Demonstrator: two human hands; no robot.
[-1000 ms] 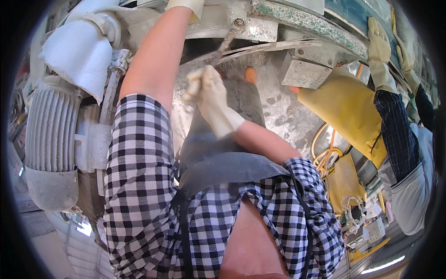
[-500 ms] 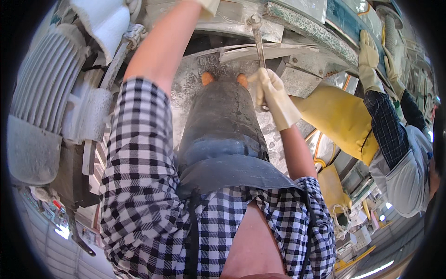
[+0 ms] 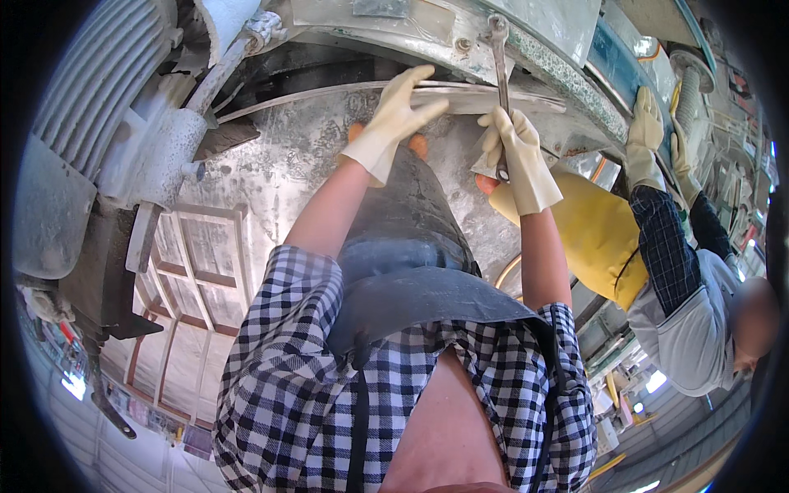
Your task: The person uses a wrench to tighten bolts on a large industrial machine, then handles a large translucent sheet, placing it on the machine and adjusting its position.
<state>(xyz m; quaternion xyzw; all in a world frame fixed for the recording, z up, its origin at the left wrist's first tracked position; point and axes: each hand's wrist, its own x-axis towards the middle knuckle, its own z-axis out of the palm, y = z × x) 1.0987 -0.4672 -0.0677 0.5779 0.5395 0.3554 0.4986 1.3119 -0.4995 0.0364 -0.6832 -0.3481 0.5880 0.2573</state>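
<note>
In cream rubber gloves, both my hands are in front of a dark apron (image 3: 394, 238). My left hand (image 3: 399, 119) is open, fingers and thumb spread, with nothing in it. It is over the floor, just on the near side of a whitish machine edge. My right hand (image 3: 524, 156) is closed around a long metal wrench (image 3: 500, 66), gripping it near its lower end. The wrench points away from me, its far head over the machine frame (image 3: 427, 45). A bolt (image 3: 463, 45) sits on the frame left of that head; they look apart.
To the right, a co-worker in a yellow apron (image 3: 575, 230) has gloved hands (image 3: 645, 131) on a blue-green machine part. A ribbed motor housing (image 3: 103, 90) stands at left. A wooden frame (image 3: 193, 271) lies below it, and a speckled rail (image 3: 567, 74) runs to the right.
My left hand has come back from the top edge of the picture towards me, fingers now spread. My right hand, still holding the wrench, appears further right; the whole view has shifted.
</note>
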